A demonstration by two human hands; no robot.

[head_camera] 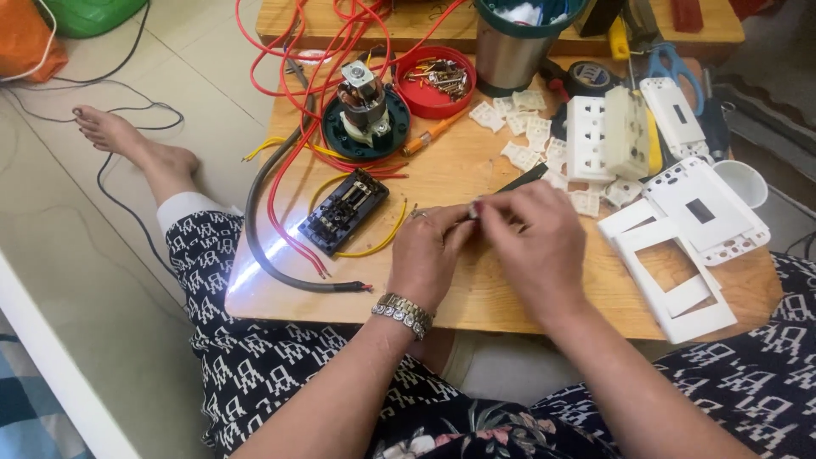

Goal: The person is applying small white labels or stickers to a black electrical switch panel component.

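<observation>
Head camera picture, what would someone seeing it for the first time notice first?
Probably the two hands meeting at the middle of the low wooden table: the left hand and right hand pinch a tiny part between their fingertips, too small to identify. Next, the tangle of red wires at the back left, running past a small motor on a dark green round base. White socket plates and frames pile up on the right.

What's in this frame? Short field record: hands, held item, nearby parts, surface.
left hand: fingertips meet the right hand's, wristwatch on the wrist
right hand: pinching a small part, too small to identify
near left: black switch block with yellow wires, thick grey cable
near right: white frame plates, small white clips
behind: motor on a dark green base, red lid of screws
surface: low wooden table
</observation>
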